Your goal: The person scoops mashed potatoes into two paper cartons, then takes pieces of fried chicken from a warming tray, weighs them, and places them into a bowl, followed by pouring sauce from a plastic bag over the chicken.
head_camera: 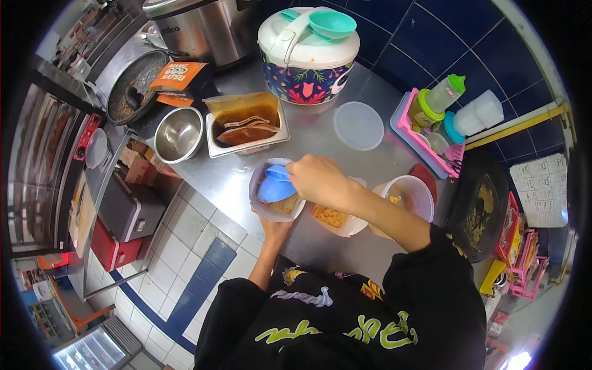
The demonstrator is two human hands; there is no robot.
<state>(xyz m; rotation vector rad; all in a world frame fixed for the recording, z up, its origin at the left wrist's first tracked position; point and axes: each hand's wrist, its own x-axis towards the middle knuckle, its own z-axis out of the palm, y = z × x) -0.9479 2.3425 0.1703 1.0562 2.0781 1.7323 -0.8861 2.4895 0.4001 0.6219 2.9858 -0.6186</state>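
Observation:
My left hand (274, 227) holds a paper food box (278, 215) from below, near the front edge of the steel counter (314, 249). Inside the box is some pale yellowish food (286, 205), partly covered by a blue plastic scoop (276, 188). The fingers of my right hand (319, 179) are closed on the scoop's handle end, and its bowl is within the box opening. Under my right forearm stands a second paper box (355, 226) with yellow rice-like food (330, 216). Right of it, a white plastic tub (423, 199) has yellow bits inside.
Beyond my hands are a steel bowl (179, 135), a steel pan (249, 148) of sauce pouches, a round lid (359, 126) and a flower-patterned rice cooker (305, 83). A pink basket (455, 155) of bottles stands right, near a black pan (481, 212). Another frying pan (134, 83) lies far left.

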